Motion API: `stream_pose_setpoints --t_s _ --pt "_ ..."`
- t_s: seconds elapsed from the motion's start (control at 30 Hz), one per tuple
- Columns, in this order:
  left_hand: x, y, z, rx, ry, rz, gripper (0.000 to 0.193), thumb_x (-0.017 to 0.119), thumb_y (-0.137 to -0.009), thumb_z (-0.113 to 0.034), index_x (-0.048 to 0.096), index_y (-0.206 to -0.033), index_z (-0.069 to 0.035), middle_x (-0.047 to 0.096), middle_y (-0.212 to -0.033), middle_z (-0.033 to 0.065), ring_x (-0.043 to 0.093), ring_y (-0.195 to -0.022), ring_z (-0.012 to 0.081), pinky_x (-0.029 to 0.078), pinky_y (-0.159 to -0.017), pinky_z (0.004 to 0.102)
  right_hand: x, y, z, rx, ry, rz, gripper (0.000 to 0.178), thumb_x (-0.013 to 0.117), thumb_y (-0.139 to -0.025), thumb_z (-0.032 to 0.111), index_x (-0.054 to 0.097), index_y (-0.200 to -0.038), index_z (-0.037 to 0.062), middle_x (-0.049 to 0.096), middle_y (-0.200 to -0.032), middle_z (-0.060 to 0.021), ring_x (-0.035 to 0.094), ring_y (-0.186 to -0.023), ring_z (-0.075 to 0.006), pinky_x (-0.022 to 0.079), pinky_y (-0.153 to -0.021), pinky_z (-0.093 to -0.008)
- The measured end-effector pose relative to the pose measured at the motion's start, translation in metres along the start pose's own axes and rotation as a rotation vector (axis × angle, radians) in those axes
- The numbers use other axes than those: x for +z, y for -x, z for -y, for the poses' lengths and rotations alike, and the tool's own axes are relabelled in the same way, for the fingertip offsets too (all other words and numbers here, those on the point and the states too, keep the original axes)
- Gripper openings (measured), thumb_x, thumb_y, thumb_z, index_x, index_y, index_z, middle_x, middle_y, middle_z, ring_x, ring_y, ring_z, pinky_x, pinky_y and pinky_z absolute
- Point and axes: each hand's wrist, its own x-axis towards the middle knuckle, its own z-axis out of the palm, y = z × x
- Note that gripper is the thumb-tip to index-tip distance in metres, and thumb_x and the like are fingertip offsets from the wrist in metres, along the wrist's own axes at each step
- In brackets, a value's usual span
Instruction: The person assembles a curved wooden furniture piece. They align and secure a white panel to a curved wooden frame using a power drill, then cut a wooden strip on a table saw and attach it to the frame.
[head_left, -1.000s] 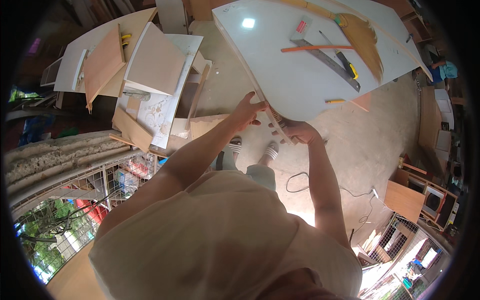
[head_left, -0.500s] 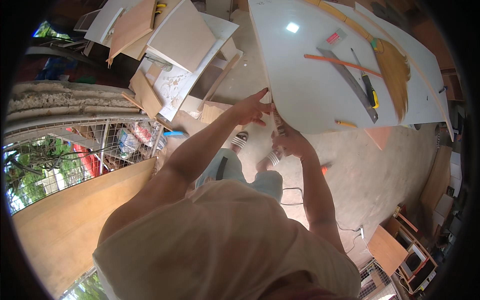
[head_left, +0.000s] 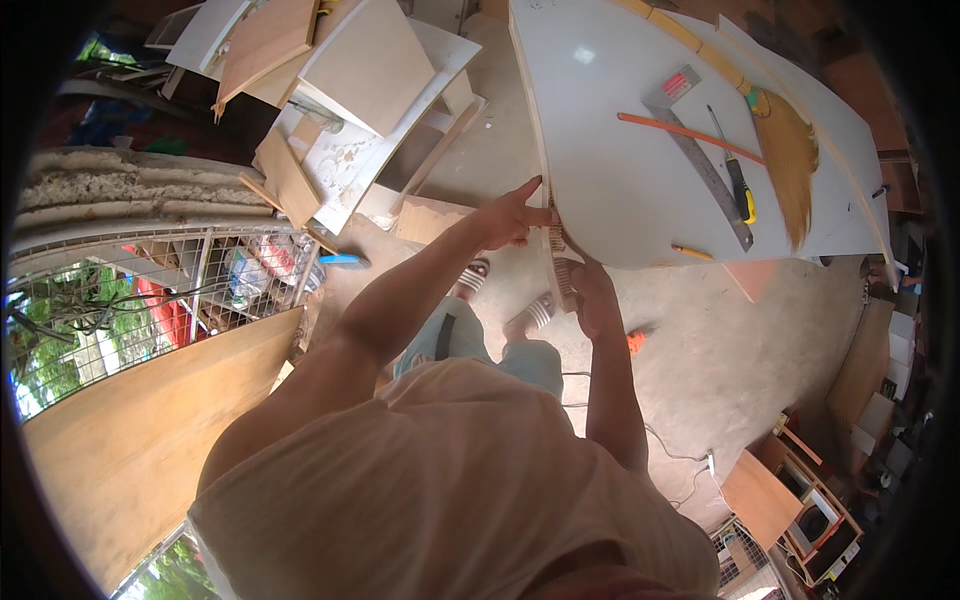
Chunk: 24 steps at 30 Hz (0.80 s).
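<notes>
Head view: the large white laminate board (head_left: 640, 150) lies flat on the counter, long axis running from 10 to 4 o'clock. Left hand (head_left: 515, 215) presses its near corner edge, fingers extended, gripping nothing. Right hand (head_left: 590, 295), at 5 o'clock of the left, is closed on a small wooden-handled brush (head_left: 560, 262) against that edge.

Both arms reach forward, elbows slightly bent. The left hand (head_left: 512, 215) is raised with fingers extended, thumb up. The right hand (head_left: 592, 295) sits lower and closer, fingers curled in a grip.
</notes>
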Motion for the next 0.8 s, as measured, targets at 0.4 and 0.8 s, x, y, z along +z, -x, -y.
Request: stream_pose_setpoints --t_s 0.4,0.8 --pt "0.002 0.008 -0.009 0.116 -0.083 -0.025 0.105 0.074 -0.08 -0.021 0.004 -0.158 -0.008 0.06 -0.086 0.005 0.033 -0.055 0.0104 0.038 -0.053 0.0283 0.038 -0.005 0.044 -0.183 -1.044 -0.461 0.061 0.031 -0.102 0.049 0.038 -0.141 0.0038 0.047 -0.14 -0.0183 0.046 -0.132 -0.0338 0.037 -0.112 -0.0534" --pt "-0.004 0.008 -0.006 0.177 -0.16 -0.058 0.114 0.079 -0.075 -0.037 0.008 -0.156 0.0 0.059 -0.08 0.0094 0.045 -0.061 0.0134 0.039 -0.052 0.0285 0.022 -0.028 0.038 -0.098 -0.822 -0.516 0.042 0.04 -0.101 0.034 0.055 -0.125 0.0031 0.064 -0.12 -0.0132 0.065 -0.107 -0.0292 0.06 -0.087 -0.0395"
